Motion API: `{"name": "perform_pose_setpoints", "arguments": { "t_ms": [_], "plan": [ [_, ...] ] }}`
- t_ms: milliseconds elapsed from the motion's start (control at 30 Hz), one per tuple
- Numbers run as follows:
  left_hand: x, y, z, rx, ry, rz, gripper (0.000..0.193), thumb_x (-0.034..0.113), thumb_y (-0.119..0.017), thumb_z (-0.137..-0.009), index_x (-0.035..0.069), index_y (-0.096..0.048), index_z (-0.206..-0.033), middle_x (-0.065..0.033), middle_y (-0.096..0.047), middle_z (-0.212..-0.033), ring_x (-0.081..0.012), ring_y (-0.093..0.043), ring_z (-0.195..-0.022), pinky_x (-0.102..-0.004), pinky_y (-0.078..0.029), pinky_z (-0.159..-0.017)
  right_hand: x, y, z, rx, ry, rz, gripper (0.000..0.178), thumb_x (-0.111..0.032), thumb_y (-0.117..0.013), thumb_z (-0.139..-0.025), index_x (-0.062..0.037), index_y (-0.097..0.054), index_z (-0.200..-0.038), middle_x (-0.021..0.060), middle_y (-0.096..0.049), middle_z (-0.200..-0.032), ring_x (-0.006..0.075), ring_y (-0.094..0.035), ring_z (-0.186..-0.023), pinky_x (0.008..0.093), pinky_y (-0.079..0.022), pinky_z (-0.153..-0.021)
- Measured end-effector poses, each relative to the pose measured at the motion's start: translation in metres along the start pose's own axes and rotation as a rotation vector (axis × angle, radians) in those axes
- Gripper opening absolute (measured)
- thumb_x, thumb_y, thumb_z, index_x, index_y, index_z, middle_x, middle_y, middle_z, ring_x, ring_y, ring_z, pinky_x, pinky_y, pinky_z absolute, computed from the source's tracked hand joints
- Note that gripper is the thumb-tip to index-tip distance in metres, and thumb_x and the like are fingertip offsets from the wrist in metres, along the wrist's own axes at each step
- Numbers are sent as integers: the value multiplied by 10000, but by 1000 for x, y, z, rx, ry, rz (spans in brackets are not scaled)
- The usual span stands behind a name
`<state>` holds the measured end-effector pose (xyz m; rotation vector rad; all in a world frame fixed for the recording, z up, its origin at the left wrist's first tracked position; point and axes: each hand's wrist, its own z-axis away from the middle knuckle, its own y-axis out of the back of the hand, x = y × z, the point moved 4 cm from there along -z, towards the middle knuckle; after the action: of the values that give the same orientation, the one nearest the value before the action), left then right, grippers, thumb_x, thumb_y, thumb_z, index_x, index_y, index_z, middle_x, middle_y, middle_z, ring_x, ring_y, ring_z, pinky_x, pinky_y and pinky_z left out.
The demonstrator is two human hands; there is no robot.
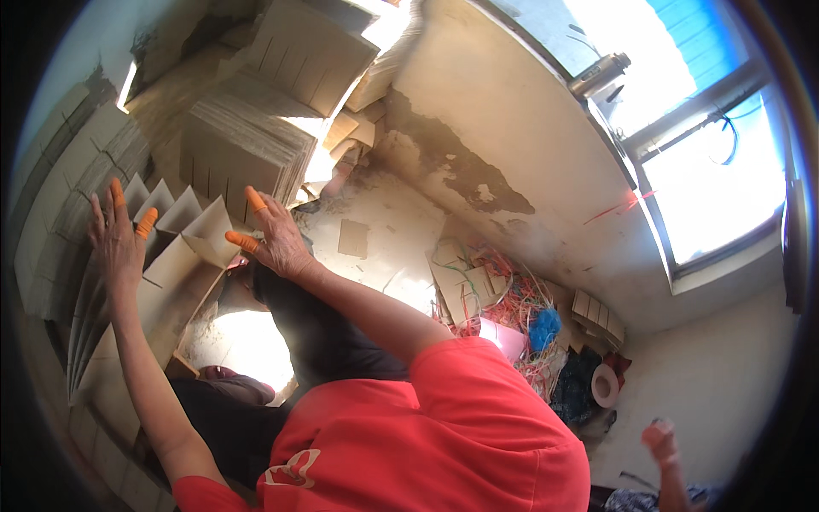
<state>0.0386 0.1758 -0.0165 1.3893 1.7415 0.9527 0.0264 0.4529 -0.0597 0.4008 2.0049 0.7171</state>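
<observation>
A cardboard divider grid, its grey-beige sheets crossing through slots, stands in front of me at the left. My left hand lies over its left side with fingers apart, orange finger cots on two of them. Beside the grid's right corner, my right hand is spread, with orange cots on thumb and index finger. Whether its thumb touches the cardboard, I cannot tell. More upright slotted sheets stand below my left hand, partly hidden by my forearm.
Stacks of slotted cardboard sheets rise beyond the grid, with more along the left wall. Tangled coloured strapping, a pink container and a tape roll lie at the right. Another person's hand shows at lower right.
</observation>
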Motion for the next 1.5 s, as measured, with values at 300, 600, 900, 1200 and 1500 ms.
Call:
{"name": "perform_pose_setpoints", "arguments": {
  "t_ms": [300,600,900,1200,1500],
  "plan": [
    [-13,-38,-2,-355,109,31,757,601,-397,-923,152,-198,-1499,-81,-297,-1520,-363,-190,-1416,-578,-231,-1089,5,-11,-7,-53,-13,-64,913,-608,-596,-819,40,-325,-1402,263,-483,-1285,394,-451,-1201,427,-353,-1030],
    [-18,-15,7,-42,14,114,676,480,-464,-944,148,-243,-1490,-121,-408,-1444,-357,-329,-1353,-505,-309,-1073,2,2,-8,-113,-164,-146,897,-632,-568,-826,39,-358,-1383,297,-500,-1247,400,-476,-1182,422,-368,-1016],
    [-8,-21,57,-235,25,232,185,148,-651,-833,-11,-574,-886,-235,-615,-869,-402,-597,-847,-486,-458,-668,17,2,-5,-13,-115,-99,878,-626,-554,-834,60,-379,-1354,282,-549,-1131,402,-515,-1077,431,-409,-938],
    [-10,-15,66,-203,47,234,165,95,-613,-836,20,-622,-983,-227,-626,-823,-397,-613,-784,-457,-471,-651,9,-11,-11,-29,-65,-129,828,-596,-560,-849,61,-402,-1329,255,-565,-1052,394,-523,-1028,436,-419,-905],
    [-40,12,101,-94,159,344,472,219,-647,-880,4,-528,-1282,-164,-585,-1222,-321,-558,-1083,-409,-456,-915,20,-27,-5,127,5,-152,563,-369,-676,-830,38,-483,-1168,234,-580,-960,413,-540,-940,449,-445,-820]
  ]
}}
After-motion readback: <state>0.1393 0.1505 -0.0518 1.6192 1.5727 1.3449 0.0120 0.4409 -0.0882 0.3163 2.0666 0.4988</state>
